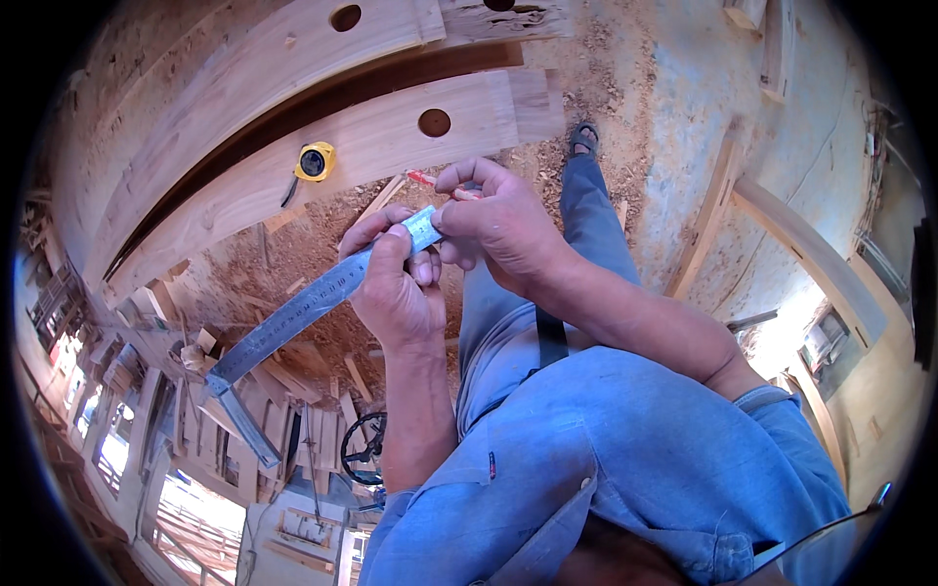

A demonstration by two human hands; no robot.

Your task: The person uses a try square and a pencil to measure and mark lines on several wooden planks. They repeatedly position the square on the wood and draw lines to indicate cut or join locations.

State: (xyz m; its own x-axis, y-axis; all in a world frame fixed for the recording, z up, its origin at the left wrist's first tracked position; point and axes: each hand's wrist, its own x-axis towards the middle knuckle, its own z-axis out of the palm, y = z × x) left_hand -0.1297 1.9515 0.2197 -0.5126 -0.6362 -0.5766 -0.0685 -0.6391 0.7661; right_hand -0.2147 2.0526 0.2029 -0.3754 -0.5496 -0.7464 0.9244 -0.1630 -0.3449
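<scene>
My left hand (399,283) is closed round the upper part of a metal carpenter's square (293,317), its thumb lying on the blade. The marked blade slants down to the left, away from the hand, and ends in a short leg (246,425) at an angle. At the upper end, a bright metal part (422,228) shows between my two hands; whether it is one piece with the blade I cannot tell. My right hand (508,230) touches that end with its fingertips. Between its fingers sits a slim red pencil (420,178), partly hidden.
Ahead lie long wooden boards with round holes, the nearer board (381,137) bearing a yellow tape measure (315,162). Wood shavings (611,107) litter the floor. Wooden frame pieces (708,215) stand at the right. At lower left are stacked offcuts (210,430) and a black handwheel (363,449).
</scene>
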